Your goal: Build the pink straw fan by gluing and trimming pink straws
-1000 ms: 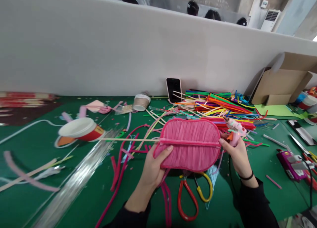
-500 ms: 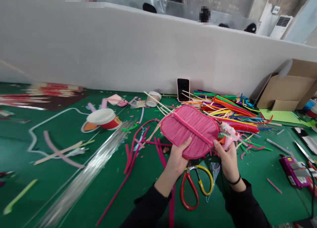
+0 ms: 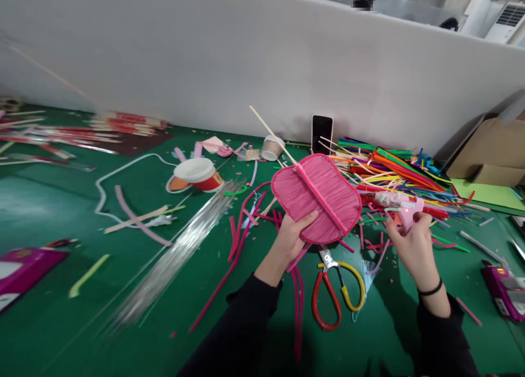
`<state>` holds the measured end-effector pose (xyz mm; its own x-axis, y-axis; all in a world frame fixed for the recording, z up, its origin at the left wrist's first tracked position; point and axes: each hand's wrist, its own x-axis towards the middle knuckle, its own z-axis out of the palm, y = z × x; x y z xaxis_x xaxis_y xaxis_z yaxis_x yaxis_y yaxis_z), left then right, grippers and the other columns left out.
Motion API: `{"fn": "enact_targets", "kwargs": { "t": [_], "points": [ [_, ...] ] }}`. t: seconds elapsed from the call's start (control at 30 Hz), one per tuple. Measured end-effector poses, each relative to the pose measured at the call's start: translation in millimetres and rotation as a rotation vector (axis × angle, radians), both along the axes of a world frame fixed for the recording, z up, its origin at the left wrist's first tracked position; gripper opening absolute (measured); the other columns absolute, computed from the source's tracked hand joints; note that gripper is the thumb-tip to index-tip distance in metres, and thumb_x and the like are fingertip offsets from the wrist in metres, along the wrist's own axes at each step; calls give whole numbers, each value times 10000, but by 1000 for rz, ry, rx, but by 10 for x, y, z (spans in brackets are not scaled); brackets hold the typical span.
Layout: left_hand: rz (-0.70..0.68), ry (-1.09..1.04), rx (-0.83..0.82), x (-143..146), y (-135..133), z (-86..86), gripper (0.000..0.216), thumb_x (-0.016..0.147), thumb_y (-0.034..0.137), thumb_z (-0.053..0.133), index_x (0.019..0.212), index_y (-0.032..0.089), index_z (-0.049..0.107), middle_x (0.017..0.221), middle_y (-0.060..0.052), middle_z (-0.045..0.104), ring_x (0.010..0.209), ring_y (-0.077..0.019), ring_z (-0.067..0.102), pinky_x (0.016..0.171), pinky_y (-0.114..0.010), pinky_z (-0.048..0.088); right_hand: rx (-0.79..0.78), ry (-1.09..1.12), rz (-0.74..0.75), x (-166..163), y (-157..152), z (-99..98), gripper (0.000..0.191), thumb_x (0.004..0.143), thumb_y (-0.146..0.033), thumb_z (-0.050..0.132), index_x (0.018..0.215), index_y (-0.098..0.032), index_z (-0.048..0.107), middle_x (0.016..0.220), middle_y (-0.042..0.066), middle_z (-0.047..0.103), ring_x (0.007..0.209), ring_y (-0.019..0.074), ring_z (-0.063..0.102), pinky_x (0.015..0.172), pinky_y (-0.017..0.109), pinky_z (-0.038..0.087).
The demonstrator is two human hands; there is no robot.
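Note:
My left hand [image 3: 290, 239] grips the lower edge of a pink ribbed fan-shaped piece [image 3: 318, 198] and holds it tilted above the green table. A thin wooden stick [image 3: 271, 133] runs along its middle and pokes out toward the upper left. My right hand [image 3: 412, 245] is closed round the handle of a pink glue gun [image 3: 400, 205], its nozzle pointing left toward the fan's right edge. Red and yellow scissors [image 3: 336, 289] lie on the table below the fan, between my two arms.
A heap of coloured sticks [image 3: 389, 166] lies right of the fan. A phone [image 3: 321, 133] leans on the white partition. A tipped red cup [image 3: 199, 175], a paper cup [image 3: 272, 146], silver wires [image 3: 180, 254], pink strips [image 3: 241, 229] and cardboard boxes [image 3: 490, 158] lie around.
The fan has tilted so its stick points up and left. My right hand has let go of the fan's edge and moved right with the glue gun. The view has swung left.

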<state>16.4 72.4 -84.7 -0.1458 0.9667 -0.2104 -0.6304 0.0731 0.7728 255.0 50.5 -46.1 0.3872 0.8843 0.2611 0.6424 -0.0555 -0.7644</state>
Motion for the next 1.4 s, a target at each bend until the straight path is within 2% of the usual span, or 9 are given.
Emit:
{"fn": "enact_targets", "kwargs": {
  "t": [0.1,0.23,0.33,0.43,0.57,0.8,1.4],
  "points": [
    [18,21,-6,-6,11,-21,630,589,203,891,1165,170,637,1161,-101,721,1160,-298,639,1027,-466,503,38,-59,15,21,-2,-61,481,731,-534,650,980,-222,380,558,-59,518,476,197,540,481,312,406],
    [44,46,-27,-9,33,-42,666,565,222,902,1173,173,633,1161,-108,723,1139,-307,649,991,-467,522,116,-220,84,57,-57,-87,400,768,-518,648,976,-198,529,608,-43,550,489,148,504,499,277,407],
    [47,76,-25,-5,33,-32,691,548,230,907,1179,168,633,1159,-115,724,1130,-313,653,984,-464,521,234,-329,142,79,-100,-75,390,817,-481,631,1046,-166,608,700,6,623,533,140,524,532,273,441],
    [45,114,-8,-9,25,-21,684,547,240,908,1172,158,641,1156,-121,725,1130,-314,651,986,-454,516,320,-415,216,95,-123,-78,367,856,-414,617,1119,-159,618,851,69,694,632,165,598,604,295,498],
    [35,131,-17,-21,20,-24,666,537,234,913,1144,145,654,1162,-122,722,1112,-312,655,986,-446,513,284,-470,310,129,-124,-113,344,884,-380,588,1158,-172,617,915,94,712,755,205,657,680,327,538],
    [10,148,-10,-21,25,-16,665,522,239,918,1131,146,668,1159,-117,726,1106,-318,658,983,-453,509,271,-471,347,182,-116,-151,368,887,-394,576,1179,-174,623,942,108,718,797,227,677,704,353,563],
    [11,161,-7,-17,9,-19,671,532,232,915,1148,144,664,1155,-118,726,1101,-314,657,973,-436,517,302,-549,383,241,-108,-148,331,902,-302,558,1197,-161,610,1060,139,722,920,252,690,773,380,571]
  ]
}}
